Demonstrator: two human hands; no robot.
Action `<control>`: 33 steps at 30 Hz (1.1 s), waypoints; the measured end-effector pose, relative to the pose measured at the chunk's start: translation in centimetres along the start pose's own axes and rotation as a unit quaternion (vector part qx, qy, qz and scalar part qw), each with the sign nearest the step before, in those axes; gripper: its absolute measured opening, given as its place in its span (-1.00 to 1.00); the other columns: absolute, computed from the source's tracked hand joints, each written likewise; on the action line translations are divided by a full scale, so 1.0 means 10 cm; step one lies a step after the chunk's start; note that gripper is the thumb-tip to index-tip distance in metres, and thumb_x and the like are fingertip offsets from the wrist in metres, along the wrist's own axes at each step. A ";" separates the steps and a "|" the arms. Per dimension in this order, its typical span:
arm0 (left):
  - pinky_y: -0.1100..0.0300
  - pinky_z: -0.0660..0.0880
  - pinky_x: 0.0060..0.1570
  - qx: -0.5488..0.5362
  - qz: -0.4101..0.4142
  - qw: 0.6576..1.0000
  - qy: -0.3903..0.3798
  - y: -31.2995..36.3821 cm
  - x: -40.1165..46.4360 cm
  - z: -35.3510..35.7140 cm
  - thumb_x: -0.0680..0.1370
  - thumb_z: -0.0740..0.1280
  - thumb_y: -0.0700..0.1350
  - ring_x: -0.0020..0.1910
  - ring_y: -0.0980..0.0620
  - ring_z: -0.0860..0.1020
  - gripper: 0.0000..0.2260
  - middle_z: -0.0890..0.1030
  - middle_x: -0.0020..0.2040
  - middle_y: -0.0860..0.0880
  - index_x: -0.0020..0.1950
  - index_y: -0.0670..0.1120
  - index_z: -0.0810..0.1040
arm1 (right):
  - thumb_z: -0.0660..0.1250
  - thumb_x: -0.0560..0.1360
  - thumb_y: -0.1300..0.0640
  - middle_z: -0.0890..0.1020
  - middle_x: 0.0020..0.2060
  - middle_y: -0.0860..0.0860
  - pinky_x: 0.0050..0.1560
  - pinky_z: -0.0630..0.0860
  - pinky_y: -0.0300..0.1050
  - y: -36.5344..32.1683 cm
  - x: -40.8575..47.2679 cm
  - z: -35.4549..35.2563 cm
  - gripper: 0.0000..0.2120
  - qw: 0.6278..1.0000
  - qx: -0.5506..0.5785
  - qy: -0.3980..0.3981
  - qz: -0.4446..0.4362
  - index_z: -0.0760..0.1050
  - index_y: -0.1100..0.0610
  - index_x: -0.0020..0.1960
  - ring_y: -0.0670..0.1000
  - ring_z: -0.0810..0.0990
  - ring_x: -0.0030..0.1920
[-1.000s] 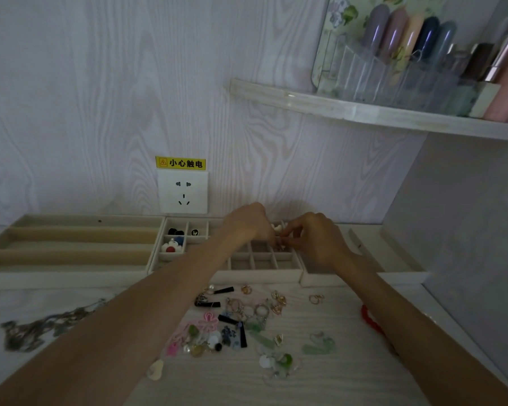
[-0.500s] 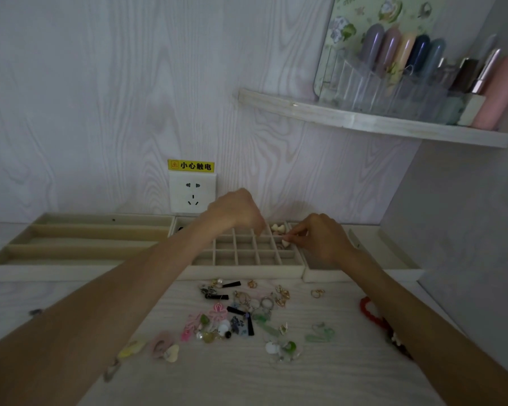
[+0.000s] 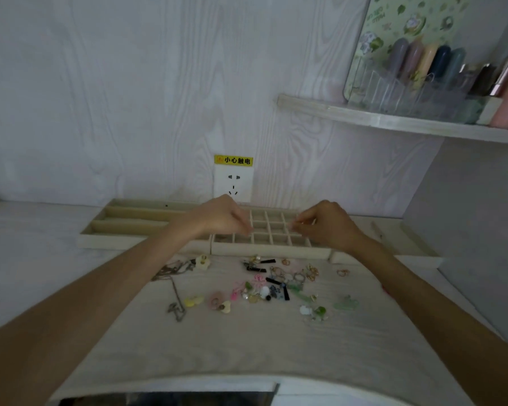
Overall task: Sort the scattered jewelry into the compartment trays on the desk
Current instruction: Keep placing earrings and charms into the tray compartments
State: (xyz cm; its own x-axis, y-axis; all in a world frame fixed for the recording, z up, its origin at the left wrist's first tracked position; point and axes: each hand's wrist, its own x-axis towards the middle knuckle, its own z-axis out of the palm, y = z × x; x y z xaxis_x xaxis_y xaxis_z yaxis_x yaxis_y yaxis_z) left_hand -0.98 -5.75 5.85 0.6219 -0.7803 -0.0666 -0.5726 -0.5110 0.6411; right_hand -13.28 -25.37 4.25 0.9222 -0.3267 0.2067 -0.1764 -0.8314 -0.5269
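— Since a second ago both hands have drawn apart: they met over the far cells of the cream grid tray of small square compartments [image 3: 272, 234], and now the left hand [image 3: 217, 218] hovers over its left part while the right hand [image 3: 327, 225] hangs over its right edge.

— What do the fingers have hold of?

— Right fingertips [image 3: 295, 227] are pressed together as if pinching something tiny and pale, but it is too blurred to name. Left fingers are curled downward with the tips close together; whether they grip anything, I cannot tell.

— And the jewelry?

— Mostly unsorted. A scattered pile of coloured earrings, rings and charms [image 3: 272, 284] lies on the pale wood-grain desk [image 3: 247, 347] just in front of the grid tray, with a thin grey chain necklace [image 3: 173, 288] to its left. Beside the grid tray sits the cream tray of long slots [image 3: 135, 222].

— What could go wrong?

— My guess: the cells are small and close, so a loose release could drop a piece into the wrong one. A forearm lowered carelessly could also sweep the pile, and the chain could snag nearby charms when lifted.
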 end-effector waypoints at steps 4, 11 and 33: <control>0.27 0.46 -0.11 0.081 -0.017 0.995 -0.065 -0.17 -0.29 -0.04 0.48 0.42 0.01 -0.14 0.18 0.54 -0.86 0.61 -0.16 0.16 0.01 0.07 0.67 | 0.44 0.42 0.00 0.68 -0.27 -0.14 -0.26 0.46 -0.36 -0.40 -0.27 0.25 -0.85 0.993 -0.013 -0.103 -0.063 0.68 0.03 -0.06 -0.28 0.55 -0.38; 0.39 0.43 0.03 0.188 -0.011 0.959 -0.209 -0.27 -0.60 0.02 0.44 0.45 -0.06 0.05 0.20 0.53 -0.65 0.60 0.15 0.12 0.23 0.04 0.57 | 0.48 0.36 -0.01 0.67 -0.14 -0.11 -0.18 0.49 -0.21 -0.88 -0.56 0.60 -0.77 0.959 -0.108 -0.211 -0.156 0.65 -0.09 0.02 -0.21 0.49 -0.30; 0.39 0.45 0.07 -0.085 0.074 0.993 0.032 0.02 -0.49 -0.01 0.38 0.50 0.04 -0.13 0.31 0.58 -0.59 0.62 -0.22 0.22 0.19 0.00 0.59 | 0.23 0.57 0.15 0.65 -0.20 0.05 -0.33 0.54 -0.32 -0.73 -0.30 0.04 -0.89 0.965 0.220 -0.138 0.033 0.51 0.14 -0.08 -0.06 0.64 -0.27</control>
State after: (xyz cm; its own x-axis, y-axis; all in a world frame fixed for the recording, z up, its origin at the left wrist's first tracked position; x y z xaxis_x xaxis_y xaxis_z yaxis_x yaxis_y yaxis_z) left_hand -4.07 -2.02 6.35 0.5737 -0.8148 0.0831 -0.5649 -0.3202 0.7605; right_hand -14.66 -18.16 7.12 0.9811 -0.1902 -0.0350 -0.1312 -0.5216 -0.8431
